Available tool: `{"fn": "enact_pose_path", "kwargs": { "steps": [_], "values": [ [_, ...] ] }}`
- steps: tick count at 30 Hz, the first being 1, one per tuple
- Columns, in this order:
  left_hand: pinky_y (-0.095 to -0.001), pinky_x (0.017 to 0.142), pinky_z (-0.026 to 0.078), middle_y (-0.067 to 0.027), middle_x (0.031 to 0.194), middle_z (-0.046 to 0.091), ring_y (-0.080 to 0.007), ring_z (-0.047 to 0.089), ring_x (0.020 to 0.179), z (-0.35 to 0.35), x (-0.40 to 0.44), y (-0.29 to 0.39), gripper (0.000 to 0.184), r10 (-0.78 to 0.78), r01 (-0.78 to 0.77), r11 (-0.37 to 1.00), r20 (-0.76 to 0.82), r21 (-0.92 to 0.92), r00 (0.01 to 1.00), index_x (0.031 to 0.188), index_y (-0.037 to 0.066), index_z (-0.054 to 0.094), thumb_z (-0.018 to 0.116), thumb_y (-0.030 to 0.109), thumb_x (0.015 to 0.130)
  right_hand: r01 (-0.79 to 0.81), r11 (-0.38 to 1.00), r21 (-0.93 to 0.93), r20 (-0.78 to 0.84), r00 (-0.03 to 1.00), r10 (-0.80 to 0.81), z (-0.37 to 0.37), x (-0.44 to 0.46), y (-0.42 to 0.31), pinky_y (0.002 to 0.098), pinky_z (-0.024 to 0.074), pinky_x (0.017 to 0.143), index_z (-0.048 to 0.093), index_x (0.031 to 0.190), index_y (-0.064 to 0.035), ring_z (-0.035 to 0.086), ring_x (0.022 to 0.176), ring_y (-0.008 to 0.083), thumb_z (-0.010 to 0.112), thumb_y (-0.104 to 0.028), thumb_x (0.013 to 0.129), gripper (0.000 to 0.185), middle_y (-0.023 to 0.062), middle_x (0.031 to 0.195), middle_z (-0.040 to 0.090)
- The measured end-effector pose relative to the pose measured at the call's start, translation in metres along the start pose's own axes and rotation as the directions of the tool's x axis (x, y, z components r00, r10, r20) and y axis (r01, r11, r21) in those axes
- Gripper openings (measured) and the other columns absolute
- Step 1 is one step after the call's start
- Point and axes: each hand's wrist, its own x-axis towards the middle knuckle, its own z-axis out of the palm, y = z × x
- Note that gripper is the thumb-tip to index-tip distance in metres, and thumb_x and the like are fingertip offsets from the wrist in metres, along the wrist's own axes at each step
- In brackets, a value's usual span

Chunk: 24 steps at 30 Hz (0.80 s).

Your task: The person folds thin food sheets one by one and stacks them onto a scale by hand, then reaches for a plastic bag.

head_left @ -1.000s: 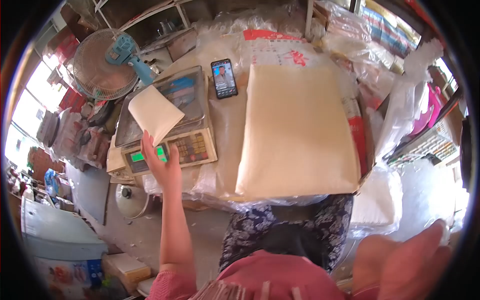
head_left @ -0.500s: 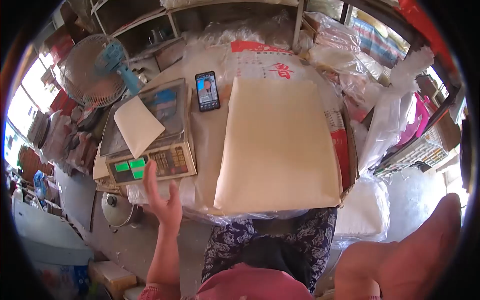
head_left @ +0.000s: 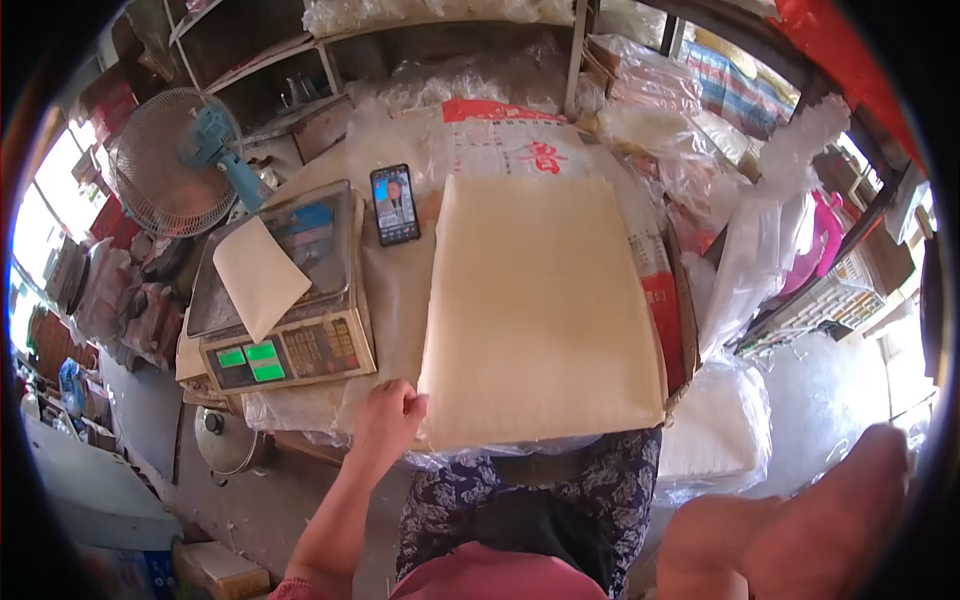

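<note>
A stack of pale tan sheets (head_left: pixel 540 310) lies in front of me on the covered table. At its lower left edge, my left hand (head_left: pixel 388 425) has its fingers curled together, touching or very near the edge; whatever they pinch is hidden. My right hand (head_left: pixel 830 530) is large and blurred close to the camera at the lower right, apart from the stack, and its fingers cannot be made out. Left of the stack stands a digital scale (head_left: pixel 290 365) with lit green displays. One folded pale sheet (head_left: pixel 258 275) rests on its pan.
A phone (head_left: pixel 396 205) with its screen lit lies between scale and stack. A fan (head_left: pixel 175 160) stands at the back left. Plastic-wrapped bundles (head_left: pixel 650 75) fill the back right. Beside my legs are a wrapped pale block (head_left: pixel 715 420) and a lidded pot (head_left: pixel 225 440).
My left hand has moved right and down from the front of the scale to the stack's left edge, and its fingers have closed. The camera view has shifted slightly.
</note>
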Motion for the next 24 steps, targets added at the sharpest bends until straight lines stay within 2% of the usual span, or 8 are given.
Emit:
{"fn": "enact_pose_path", "kwargs": {
  "steps": [2, 6, 10, 12, 15, 19, 22, 24],
  "values": [
    [-0.0450, 0.064, 0.048, -0.0146, 0.072, 0.063, -0.0352, 0.062, 0.072, -0.001, 0.006, 0.000, 0.017, 0.128, -0.129, 0.987, 0.009, 0.098, 0.992, 0.075, 0.003, 0.058, 0.062, 0.018, 0.084, 0.057, 0.998, -0.015, -0.005, 0.998, -0.057, -0.001, 0.002, 0.004, 0.0289, 0.0480, 0.073, 0.063, 0.104, -0.0027, 0.061, 0.082, 0.0175, 0.068, -0.007, 0.080, 0.025, 0.0075, 0.083, 0.064],
    [-0.0457, 0.061, 0.049, -0.0196, 0.071, 0.064, -0.0408, 0.062, 0.068, -0.008, 0.015, 0.019, 0.023, 0.090, -0.112, 0.969, 0.106, 0.222, 0.990, 0.071, -0.001, 0.057, 0.057, 0.019, 0.082, 0.132, 0.991, -0.038, -0.085, 0.987, -0.135, -0.004, 0.018, 0.027, 0.0293, 0.0490, 0.076, 0.065, 0.107, -0.0017, 0.061, 0.082, 0.0186, 0.070, -0.008, 0.079, 0.029, 0.0085, 0.085, 0.065],
    [-0.0403, 0.057, 0.050, -0.0150, 0.063, 0.062, -0.0303, 0.065, 0.061, -0.013, 0.030, 0.036, 0.021, -0.051, 0.055, 0.998, 0.210, -0.014, 0.976, 0.072, -0.001, 0.061, 0.060, 0.019, 0.081, -0.213, 0.937, -0.278, 0.316, 0.901, 0.298, 0.015, -0.009, 0.104, 0.0338, 0.0505, 0.085, 0.063, 0.114, 0.0007, 0.063, 0.093, 0.0249, 0.073, -0.017, 0.081, 0.039, 0.0135, 0.096, 0.067],
    [-0.0365, 0.057, 0.051, -0.0113, 0.061, 0.062, -0.0229, 0.065, 0.058, -0.019, 0.039, 0.043, 0.020, -0.110, 0.209, 0.931, 0.317, -0.298, 0.942, 0.075, 0.000, 0.063, 0.061, 0.018, 0.082, -0.212, 0.866, -0.452, 0.267, 0.895, 0.358, 0.038, -0.037, 0.145, 0.0402, 0.0466, 0.094, 0.060, 0.118, 0.0004, 0.060, 0.108, 0.0319, 0.074, -0.027, 0.081, 0.048, 0.0184, 0.110, 0.065],
    [-0.0316, 0.056, 0.052, -0.0064, 0.063, 0.063, -0.0146, 0.065, 0.059, -0.003, 0.049, 0.036, 0.021, -0.106, 0.437, 0.397, 0.433, -0.807, 0.895, 0.077, 0.002, 0.062, 0.062, 0.021, 0.088, -0.116, 0.724, -0.680, 0.164, 0.938, 0.304, 0.063, -0.062, 0.186, 0.0453, 0.0395, 0.101, 0.059, 0.121, -0.0006, 0.056, 0.116, 0.0351, 0.072, -0.033, 0.082, 0.053, 0.0190, 0.118, 0.063],
    [-0.0294, 0.070, 0.053, -0.0056, 0.077, 0.066, -0.0155, 0.067, 0.073, 0.024, 0.040, 0.044, 0.026, -0.075, 0.269, 0.042, 0.265, -0.962, 0.961, 0.085, 0.005, 0.057, 0.058, 0.029, 0.094, -0.260, 0.771, -0.581, 0.054, 0.933, 0.356, 0.067, -0.063, 0.215, 0.0444, 0.0402, 0.099, 0.062, 0.117, -0.0026, 0.058, 0.111, 0.0336, 0.066, -0.023, 0.087, 0.037, 0.0183, 0.111, 0.065],
    [-0.0357, 0.090, 0.048, -0.0108, 0.102, 0.065, -0.0202, 0.062, 0.101, 0.055, 0.028, 0.024, 0.036, -0.188, 0.213, 0.423, 0.145, -0.881, 0.971, 0.102, 0.004, 0.058, 0.055, 0.039, 0.095, -0.503, 0.733, -0.457, -0.043, 0.836, 0.546, 0.056, -0.051, 0.209, 0.0398, 0.0476, 0.085, 0.065, 0.112, -0.0036, 0.062, 0.097, 0.0368, 0.062, -0.015, 0.090, 0.025, 0.0209, 0.100, 0.066],
    [-0.0429, 0.101, 0.038, -0.0150, 0.123, 0.055, -0.0276, 0.049, 0.120, 0.073, 0.017, 0.016, 0.048, 0.032, 0.070, 0.546, 0.104, -0.835, 0.994, 0.118, 0.005, 0.055, 0.054, 0.046, 0.093, -0.569, 0.659, -0.492, -0.071, 0.780, 0.621, 0.045, -0.044, 0.216, 0.0380, 0.0501, 0.077, 0.065, 0.112, -0.0036, 0.065, 0.089, 0.0366, 0.063, -0.017, 0.090, 0.025, 0.0216, 0.096, 0.066]
  ]
}}
